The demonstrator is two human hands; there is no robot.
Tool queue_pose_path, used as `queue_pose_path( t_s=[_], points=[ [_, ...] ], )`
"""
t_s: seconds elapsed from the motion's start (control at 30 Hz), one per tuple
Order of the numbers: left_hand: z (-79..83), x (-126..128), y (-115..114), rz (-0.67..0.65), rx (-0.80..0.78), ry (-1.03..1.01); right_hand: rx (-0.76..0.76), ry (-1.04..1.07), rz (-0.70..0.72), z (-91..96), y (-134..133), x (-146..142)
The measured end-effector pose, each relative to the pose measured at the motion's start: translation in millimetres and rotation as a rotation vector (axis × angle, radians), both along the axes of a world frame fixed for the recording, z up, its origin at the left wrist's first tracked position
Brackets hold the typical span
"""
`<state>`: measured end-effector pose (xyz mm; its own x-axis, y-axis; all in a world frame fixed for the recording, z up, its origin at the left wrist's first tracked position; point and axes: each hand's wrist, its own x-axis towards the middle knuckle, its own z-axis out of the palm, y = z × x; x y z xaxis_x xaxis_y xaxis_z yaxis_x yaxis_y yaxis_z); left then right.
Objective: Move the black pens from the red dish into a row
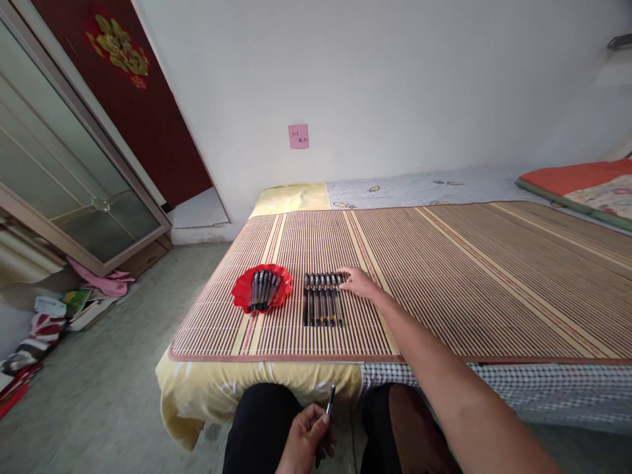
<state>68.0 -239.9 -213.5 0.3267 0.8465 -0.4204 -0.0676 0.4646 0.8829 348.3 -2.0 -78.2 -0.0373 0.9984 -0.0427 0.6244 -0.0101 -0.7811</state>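
A row of several black-capped pens (320, 299) lies side by side on the striped bamboo mat, caps pointing to the wall. The fingertips of my right hand (356, 282) are pinched at the cap of the rightmost pen (338, 309), which lies slightly slanted. Low over my lap, my left hand (312, 434) grips another pen (331, 396) with its upper end sticking up past the thumb. Left of the row, a red scalloped plate (239, 289) holds a bundle of several more black pens (263, 289).
The bamboo mat (444, 283) covers a bed with a yellow and checked sheet (217, 388). A folded quilt (582, 184) lies at the far right. On the wall is a pink note (298, 136). Clothes and papers (44, 322) lie at the left by a glass-panelled door (74, 164).
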Motion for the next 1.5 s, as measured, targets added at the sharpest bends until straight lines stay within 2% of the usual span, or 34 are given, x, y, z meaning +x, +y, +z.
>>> queue_pose_path(
  t_s=[0.33, 0.6, 0.8, 1.13, 1.37, 1.5],
  points=[
    [3.7, -1, -1, -0.01, 0.002, -0.002, -0.011, 0.026, 0.018, -5.9, -2, 8],
    [21.9, 2, 2, -0.022, -0.046, 0.029, -0.024, -0.029, -0.011, 3.0, -7, 1],
    [32.4, 3, 2, -0.042, -0.055, 0.028, -0.001, -0.034, -0.008, 3.0, -6, 1],
    [32.6, 3, 3, -0.048, -0.06, 0.036, 0.041, -0.096, 0.031, 11.0, -7, -3],
    [38.5, 2, 2, -0.05, -0.051, 0.029, -0.025, -0.052, 0.025, 11.6, -10, -2],
    [36.7, 2, 2, -0.053, -0.048, 0.023, -0.02, -0.029, 0.023, 14.9, -11, -3]
  ],
)
